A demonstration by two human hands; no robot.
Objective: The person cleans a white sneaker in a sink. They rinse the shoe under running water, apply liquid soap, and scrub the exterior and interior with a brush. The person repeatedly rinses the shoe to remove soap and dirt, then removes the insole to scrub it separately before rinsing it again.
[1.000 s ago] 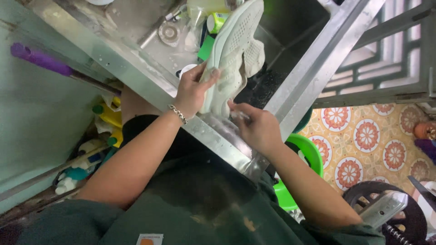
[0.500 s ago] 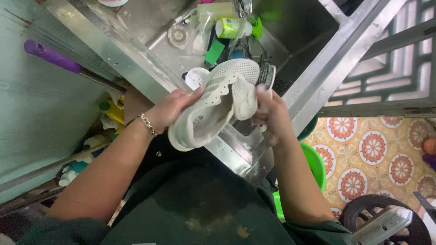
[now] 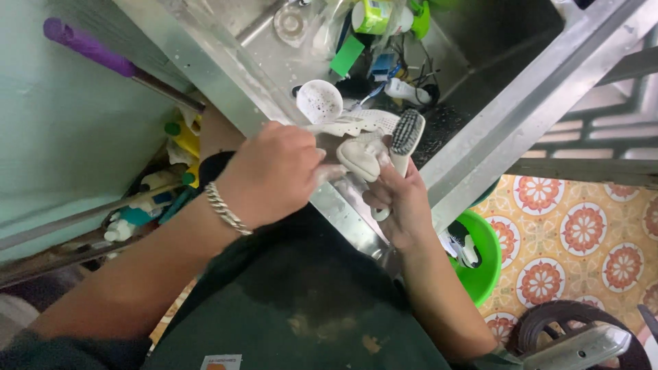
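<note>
Lowered now to frame centre, the white shoe (image 3: 356, 133) is gripped by left hand (image 3: 274, 175); right hand (image 3: 401, 202) clasps the scrubbing brush (image 3: 406, 133), which probably needs firm strokes next.

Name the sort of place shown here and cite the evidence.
Probably a household wash area. A steel sink holds bottles and clutter, the hands grip a white shoe and a scrub brush, and a green basin sits on the patterned tile floor.

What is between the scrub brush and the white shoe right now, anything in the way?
Nothing visible. The right hand holds the brush with its bristles right beside the white shoe, which the left hand grips over the steel sink. Whether bristles touch the shoe is unclear.
</note>
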